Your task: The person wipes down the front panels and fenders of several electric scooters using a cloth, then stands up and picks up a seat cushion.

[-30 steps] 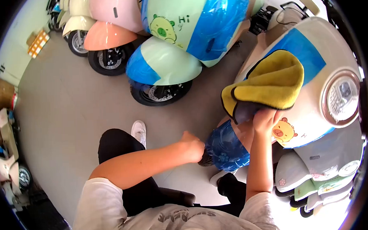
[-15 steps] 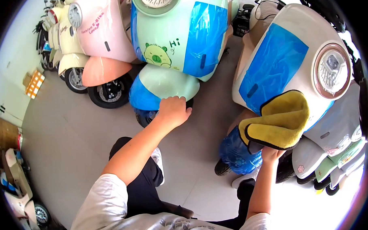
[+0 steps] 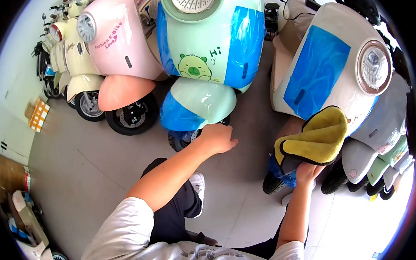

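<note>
My right hand [image 3: 306,173] grips a folded yellow towel with grey backing and dark trim [image 3: 316,142]. The towel stands up from my fingers, before the cream scooter [image 3: 280,93] with blue film on its front shield. My left hand [image 3: 217,139] is curled into a loose fist, back upward, and nothing shows in it. It is nearest the mint-green scooter's front fender [image 3: 207,100], just below it in view; whether they touch I cannot tell. Blue film [image 3: 180,115] covers part of that fender. A green bear face [image 3: 194,67] decorates the shield above.
A pink scooter [image 3: 122,50] with an orange fender and a cream scooter [image 3: 77,56] stand to the left. Grey scooters [image 3: 377,119] line the right. Another scooter [image 3: 35,232] is at lower left. An orange-checked box [image 3: 39,115] sits by the wall. Grey floor tiles [image 3: 104,179] lie below.
My left hand has moved down and right, from over the green fender to below it. The view has shifted slightly, so the left-hand scooters sit lower. My right hand keeps the towel.
</note>
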A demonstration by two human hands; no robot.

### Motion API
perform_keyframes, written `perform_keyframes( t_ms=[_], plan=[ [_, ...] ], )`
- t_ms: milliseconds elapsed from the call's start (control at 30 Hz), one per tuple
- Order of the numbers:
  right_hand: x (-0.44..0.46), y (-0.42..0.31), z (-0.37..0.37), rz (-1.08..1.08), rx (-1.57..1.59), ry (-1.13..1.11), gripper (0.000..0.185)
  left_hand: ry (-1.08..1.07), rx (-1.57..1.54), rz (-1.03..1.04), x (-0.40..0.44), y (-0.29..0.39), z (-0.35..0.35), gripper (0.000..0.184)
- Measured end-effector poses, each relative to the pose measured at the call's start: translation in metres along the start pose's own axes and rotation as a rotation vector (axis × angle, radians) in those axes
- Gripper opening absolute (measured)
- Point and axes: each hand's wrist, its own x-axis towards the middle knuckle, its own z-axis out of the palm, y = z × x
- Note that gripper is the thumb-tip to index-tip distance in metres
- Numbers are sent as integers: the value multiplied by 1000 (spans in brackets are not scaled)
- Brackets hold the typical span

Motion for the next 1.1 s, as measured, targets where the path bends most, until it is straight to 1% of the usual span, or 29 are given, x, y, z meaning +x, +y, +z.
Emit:
perform_keyframes(
  t_ms=[67, 100, 167, 200, 233, 300, 333, 367, 400, 433, 467, 500, 533, 567, 633, 667, 700, 800, 900, 933, 967, 1033, 1067, 1100],
  plan=[
    [-4, -10, 6, 8, -49, -4, 44, -70, -3, 15, -7, -4, -2, 40],
    [-5, -15, 8, -3, -58, -5, 44, -62, -9, 25, -10, -8, -1, 40],
    [-7, -25, 12, -65, -113, 23, 38, -42, -31, 32, -15, -16, 4, 39],
    [-8, -32, 16, -187, -275, 72, 35, -36, -33, 53, -17, -23, 10, 39],
    [-9, -50, 23, -126, -168, 105, 33, -54, -47, 71, -18, -34, 16, 38],
    [-7, -80, 19, -130, -277, -48, 33, -64, -59, 123, -18, -49, 25, 37],
    [-8, -100, 26, -147, -313, -8, 33, -110, -126, 119, -22, -52, 26, 37],
    [-8, -113, 26, -166, -341, -19, 32, -160, -194, 111, -27, -55, 30, 39],
    [-7, -133, 30, -210, -395, -32, 31, -78, -258, 114, -43, -50, 29, 38],
    [-5, -153, 34, -253, -447, -48, 30, -72, -267, 134, -58, -45, 28, 38],
    [-5, -168, 30, -251, -471, -117, 31, -55, -296, 143, -74, -42, 28, 37],
    [-7, -179, 28, -303, -529, -127, 34, -42, -321, 151, -91, -38, 28, 36],
    [-12, -191, 26, -296, -575, -126, 34, -45, -337, 153, -104, -38, 34, 35],
    [-19, -206, 24, -289, -621, -121, 34, -42, -349, 196, -117, -40, 39, 34],
    [-31, -236, 27, -211, -597, -99, 35, -105, -369, 193, -137, -46, 51, 34],
    [-35, -240, 24, -307, -621, -119, 36, -73, -382, 239, -146, -52, 60, 32],
    [-39, -244, 21, -313, -622, -120, 36, -67, -384, 242, -157, -56, 65, 32],
    [-54, -262, 15, -267, -645, -96, 35, 9, -511, 333, -187, -72, 77, 28],
    [-73, -276, 8, -268, -557, -60, 34, 28, -535, 335, -214, -90, 86, 24],
    [-82, -270, 2, -269, -609, 5, 33, 30, -505, 332, -223, -95, 86, 22],
    [-88, -271, -4, -261, -598, 3, 33, 28, -499, 320, -233, -100, 87, 22],
    [-92, -272, -12, -263, -459, -40, 31, -10, -552, 249, -247, -107, 81, 26],
    [-93, -269, -13, -315, -480, -22, 30, 0, -517, 253, -248, -115, 84, 26],
    [-89, -274, -12, -320, -426, -50, 31, 13, -512, 246, -251, -114, 73, 26]
  ],
)
